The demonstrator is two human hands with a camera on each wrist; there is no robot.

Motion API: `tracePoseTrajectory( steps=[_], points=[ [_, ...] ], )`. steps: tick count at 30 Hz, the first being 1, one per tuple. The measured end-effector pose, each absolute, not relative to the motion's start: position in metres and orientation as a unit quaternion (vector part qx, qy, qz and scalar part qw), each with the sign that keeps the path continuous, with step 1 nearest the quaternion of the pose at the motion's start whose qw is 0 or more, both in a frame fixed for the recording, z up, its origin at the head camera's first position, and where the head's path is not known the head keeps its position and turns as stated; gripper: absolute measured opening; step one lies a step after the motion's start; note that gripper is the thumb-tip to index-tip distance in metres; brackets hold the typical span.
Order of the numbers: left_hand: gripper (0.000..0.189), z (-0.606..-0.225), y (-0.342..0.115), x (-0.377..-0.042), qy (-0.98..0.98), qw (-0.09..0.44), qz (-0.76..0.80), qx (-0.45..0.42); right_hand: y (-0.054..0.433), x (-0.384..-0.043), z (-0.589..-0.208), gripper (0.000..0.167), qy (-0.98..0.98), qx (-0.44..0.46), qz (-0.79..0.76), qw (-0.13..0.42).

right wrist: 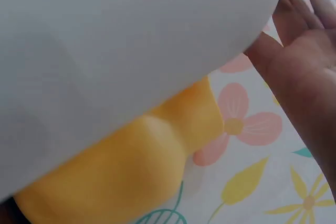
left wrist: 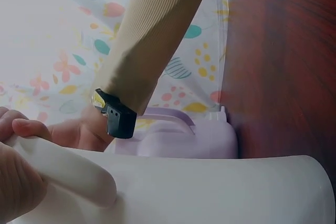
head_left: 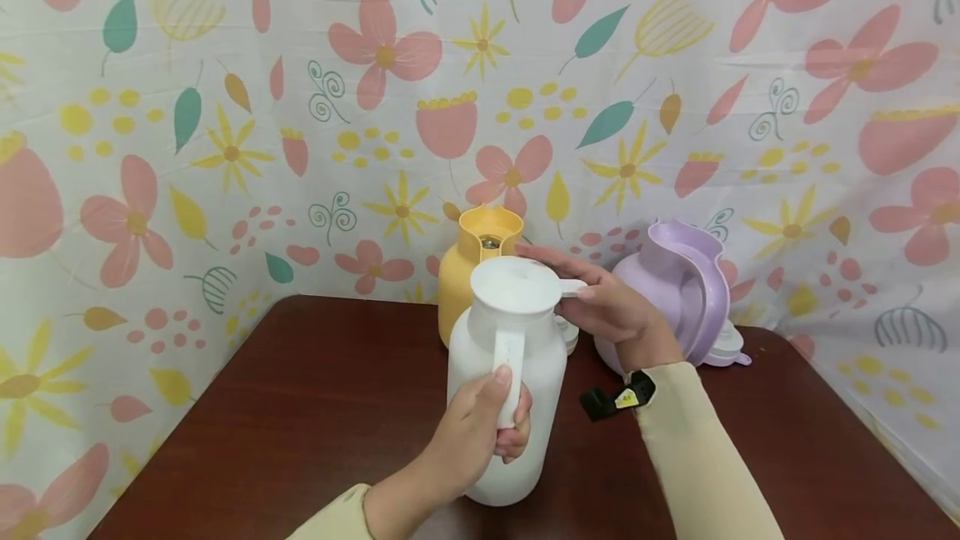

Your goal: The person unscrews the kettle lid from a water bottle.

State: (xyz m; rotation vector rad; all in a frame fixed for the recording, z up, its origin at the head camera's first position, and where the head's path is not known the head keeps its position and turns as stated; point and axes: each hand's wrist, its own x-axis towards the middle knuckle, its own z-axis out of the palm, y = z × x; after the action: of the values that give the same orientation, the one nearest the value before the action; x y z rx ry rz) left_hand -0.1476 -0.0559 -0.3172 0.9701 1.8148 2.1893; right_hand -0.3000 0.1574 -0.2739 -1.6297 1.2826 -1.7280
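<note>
A white thermos jug [head_left: 517, 407] stands upright in front of me. My left hand [head_left: 480, 419] grips its handle [head_left: 510, 357], fingers wrapped round from the left. In the left wrist view the handle [left wrist: 79, 174] comes out of the curled left hand [left wrist: 18, 177]. A white lid [head_left: 516, 283] with a side tab [head_left: 572, 287] sits on top of the jug. My right hand [head_left: 603, 302] holds the lid from the right, thumb at the tab and fingers reaching behind the rim. The right wrist view shows the right hand [right wrist: 304, 61] beside the jug's wall [right wrist: 121, 40]; its fingertips are partly hidden.
Behind the jug stands a yellow thermos jug [head_left: 453, 282] with its top open. To the right is a purple thermos jug [head_left: 645, 282], with a white and purple lid [head_left: 726, 346] beside it. Everything stands on a dark brown table [head_left: 315, 407] before a flowered curtain [head_left: 247, 107].
</note>
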Motion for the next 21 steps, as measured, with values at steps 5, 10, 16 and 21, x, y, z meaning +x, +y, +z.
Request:
tracePoseTrajectory(
  steps=[5,10,16,21],
  points=[
    [0.053,-0.318,-0.055,-0.146,0.602,0.061,0.729,0.318,0.158,-0.275,-0.273,0.048,0.544,-0.510,-0.659,0.100],
    [0.052,-0.318,-0.055,-0.145,0.606,0.051,0.729,0.314,0.149,-0.226,-0.259,0.043,0.728,-0.295,-0.611,-0.098],
    [0.053,-0.319,-0.056,-0.144,0.612,0.039,0.724,0.317,0.132,-0.188,-0.242,0.091,0.853,-0.228,-0.428,-0.193],
    [0.053,-0.319,-0.054,-0.144,0.612,0.039,0.723,0.319,0.111,-0.178,-0.239,0.094,0.880,-0.205,-0.369,-0.216]
  ],
)
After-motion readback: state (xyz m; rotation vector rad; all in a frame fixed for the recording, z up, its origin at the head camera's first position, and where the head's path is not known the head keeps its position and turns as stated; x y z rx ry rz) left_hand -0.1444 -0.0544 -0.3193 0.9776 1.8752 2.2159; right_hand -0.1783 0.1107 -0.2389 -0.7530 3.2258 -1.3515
